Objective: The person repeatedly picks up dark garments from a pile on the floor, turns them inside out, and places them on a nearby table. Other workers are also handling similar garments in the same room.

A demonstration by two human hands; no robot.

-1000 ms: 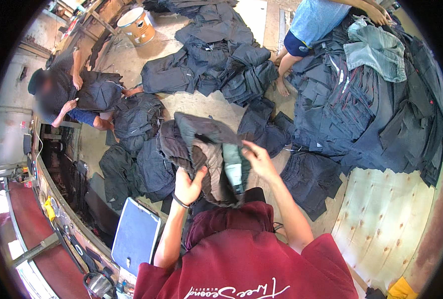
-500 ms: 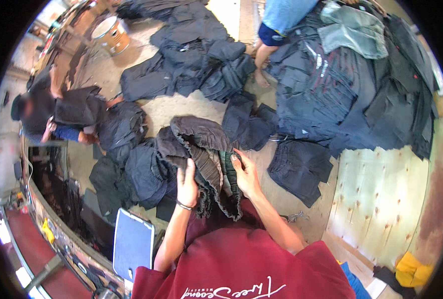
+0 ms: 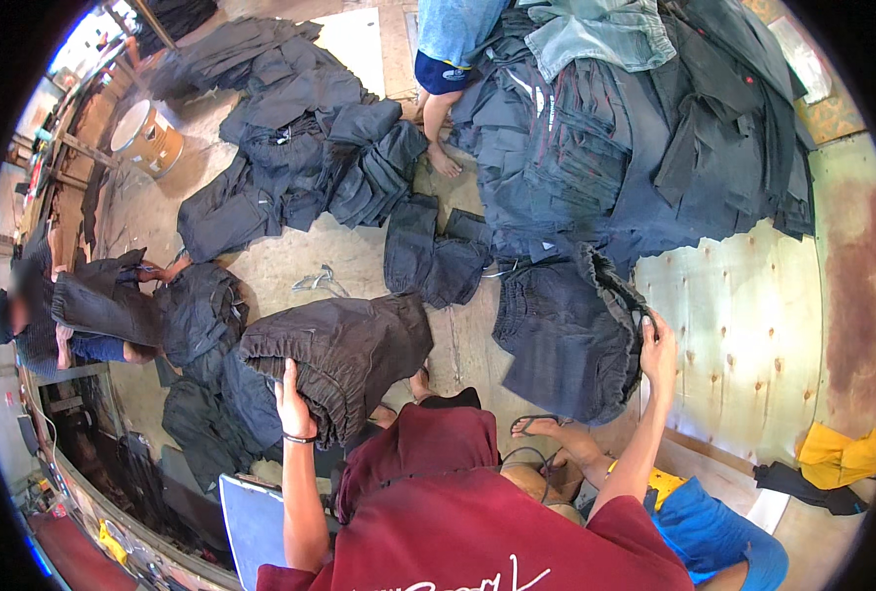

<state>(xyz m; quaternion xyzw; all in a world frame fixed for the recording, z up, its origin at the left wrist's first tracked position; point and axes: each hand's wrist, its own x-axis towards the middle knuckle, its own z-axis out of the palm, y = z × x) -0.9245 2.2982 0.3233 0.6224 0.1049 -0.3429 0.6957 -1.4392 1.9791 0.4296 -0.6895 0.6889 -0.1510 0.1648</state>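
Charcoal-coloured cloth with a gathered elastic waistband is seen as a folded garment [image 3: 359, 340] in front of the wearer, its left end touched by the left hand [image 3: 297, 412]; the fingers are laid straight along the waistband, and whether anything is gripped by the hidden thumb cannot be told. By the right hand's [image 3: 659, 353] fingers, a black, gathered cloth edge [image 3: 627, 286] is pinched, beside dark blue-black cloth shorts [image 3: 551, 340] spread on the pale beige floor [image 3: 453, 345]; whether edge and shorts are joined cannot be told. Farther off, a pale grey-green garment [image 3: 605, 37] is draped over a large, dark fabric heap [image 3: 645, 177].
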